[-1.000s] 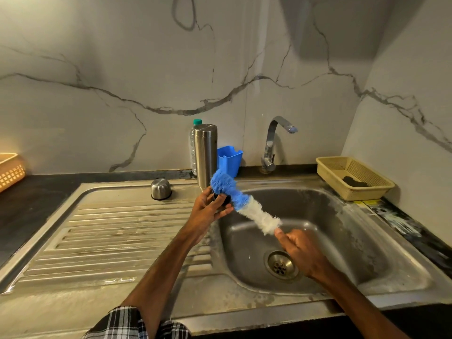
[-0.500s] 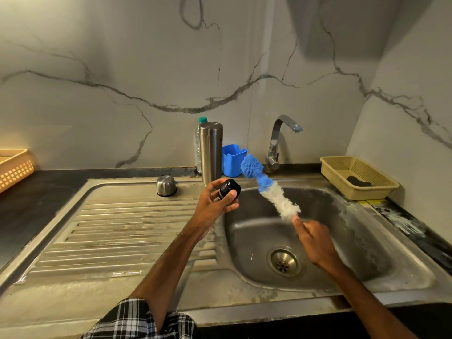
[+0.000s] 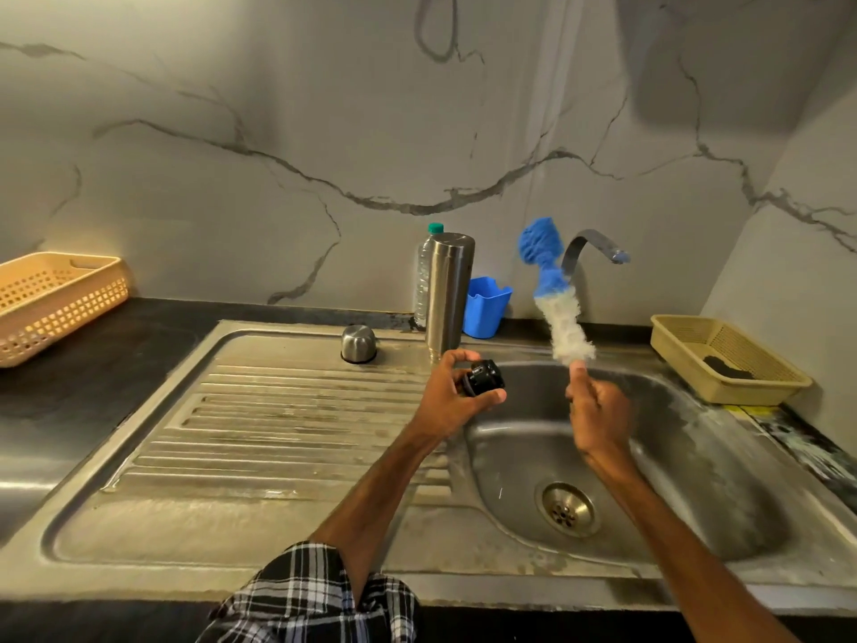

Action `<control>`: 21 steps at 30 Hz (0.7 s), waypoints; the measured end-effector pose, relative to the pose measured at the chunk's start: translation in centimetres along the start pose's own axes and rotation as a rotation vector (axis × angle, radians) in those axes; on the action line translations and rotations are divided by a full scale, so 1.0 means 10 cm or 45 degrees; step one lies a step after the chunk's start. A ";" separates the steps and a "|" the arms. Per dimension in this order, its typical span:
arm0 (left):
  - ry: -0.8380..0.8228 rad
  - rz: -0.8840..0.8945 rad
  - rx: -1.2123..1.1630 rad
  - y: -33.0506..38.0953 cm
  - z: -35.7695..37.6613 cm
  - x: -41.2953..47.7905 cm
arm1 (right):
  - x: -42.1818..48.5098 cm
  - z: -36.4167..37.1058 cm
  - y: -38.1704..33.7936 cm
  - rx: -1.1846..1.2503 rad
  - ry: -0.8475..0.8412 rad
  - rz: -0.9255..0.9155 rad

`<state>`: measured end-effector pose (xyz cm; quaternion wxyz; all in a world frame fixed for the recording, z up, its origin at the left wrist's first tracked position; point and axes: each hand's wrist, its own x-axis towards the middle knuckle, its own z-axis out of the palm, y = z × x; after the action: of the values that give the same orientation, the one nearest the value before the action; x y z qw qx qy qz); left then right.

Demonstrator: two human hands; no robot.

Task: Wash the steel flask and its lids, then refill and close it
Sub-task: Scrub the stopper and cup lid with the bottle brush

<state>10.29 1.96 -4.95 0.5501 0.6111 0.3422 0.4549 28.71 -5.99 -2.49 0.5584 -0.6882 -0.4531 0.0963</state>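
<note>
Over the sink (image 3: 695, 480) basin's left edge, the left grip (image 3: 445, 399) pinches a black lid (image 3: 485, 378) between thumb and fingers, probably so drips fall into the basin. Just to its right, the right grip (image 3: 598, 410) is closed round a brush (image 3: 559, 313) handle, bristles up, clear of the lid. Beyond the left grip sits a steel cap (image 3: 358, 343). Farther back, the flask (image 3: 449, 290) stands upright, well apart from both grips.

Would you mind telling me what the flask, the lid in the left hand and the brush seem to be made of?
The flask: brushed steel, by its dull grey sheen. The lid: probably glossy black plastic, with bright highlights. The brush: soft fluffy fibres, blue above white; its handle is hidden in the right hand.
</note>
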 end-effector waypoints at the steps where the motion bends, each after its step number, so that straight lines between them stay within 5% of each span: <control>1: 0.010 0.001 0.034 -0.01 0.00 0.01 | -0.01 0.06 0.01 0.012 0.017 -0.005; 21: -0.047 0.084 0.096 0.04 0.20 0.00 | -0.10 0.15 0.19 -0.021 0.030 -0.021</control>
<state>12.17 1.17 -4.53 0.5175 0.6507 0.3284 0.4482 28.21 -5.62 -4.99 0.5589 -0.6900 -0.4529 0.0799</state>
